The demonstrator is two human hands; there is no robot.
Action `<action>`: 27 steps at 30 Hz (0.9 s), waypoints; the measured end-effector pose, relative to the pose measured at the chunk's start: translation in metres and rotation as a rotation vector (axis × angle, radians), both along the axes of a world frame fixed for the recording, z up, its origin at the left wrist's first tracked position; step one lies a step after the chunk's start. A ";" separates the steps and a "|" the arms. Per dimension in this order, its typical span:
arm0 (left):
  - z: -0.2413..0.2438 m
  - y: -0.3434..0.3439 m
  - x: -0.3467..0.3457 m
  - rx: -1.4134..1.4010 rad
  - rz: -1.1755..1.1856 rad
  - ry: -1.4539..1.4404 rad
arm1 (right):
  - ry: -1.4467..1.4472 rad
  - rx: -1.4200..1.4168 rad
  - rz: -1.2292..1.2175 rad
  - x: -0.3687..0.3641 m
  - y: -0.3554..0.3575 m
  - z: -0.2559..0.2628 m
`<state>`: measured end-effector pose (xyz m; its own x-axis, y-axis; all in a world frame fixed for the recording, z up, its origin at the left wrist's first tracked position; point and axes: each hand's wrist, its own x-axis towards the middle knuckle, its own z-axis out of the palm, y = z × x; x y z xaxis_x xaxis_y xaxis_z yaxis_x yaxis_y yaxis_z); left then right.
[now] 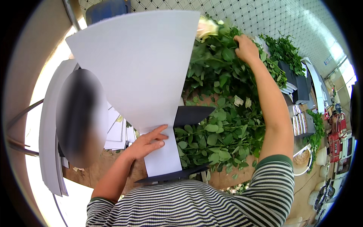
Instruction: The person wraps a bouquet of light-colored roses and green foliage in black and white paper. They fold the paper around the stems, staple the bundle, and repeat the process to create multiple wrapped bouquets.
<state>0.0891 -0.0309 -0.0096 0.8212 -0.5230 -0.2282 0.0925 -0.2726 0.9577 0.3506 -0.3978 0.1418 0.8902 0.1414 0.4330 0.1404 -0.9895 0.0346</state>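
Note:
A large white sheet of wrapping board (141, 68) fans out before me, narrow at its near end. My left hand (150, 142) lies on that narrow part with its fingers spread, pressing near a crease. Dark flaps (194, 115) stick out at the right of the narrow part. To the right is a big heap of leafy green rose stems (221, 136). My right hand (246, 49) reaches to the far side of the heap, its fingers bent among the leaves; whether they grip a stem is hidden. Just left of it a pale rose bloom (208, 27) looks blurred.
A wooden table (105, 167) lies underneath. At the left stand curved white sheets (52, 127) beside a blurred oval. More greenery (283, 51) and dark wrappers (300, 90) are at the right. A blue plastic container (105, 11) is beyond the far edge.

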 end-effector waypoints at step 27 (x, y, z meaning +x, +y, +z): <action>-0.007 0.019 0.002 -0.248 -0.017 0.275 | 0.724 0.321 0.749 -0.266 0.063 -0.070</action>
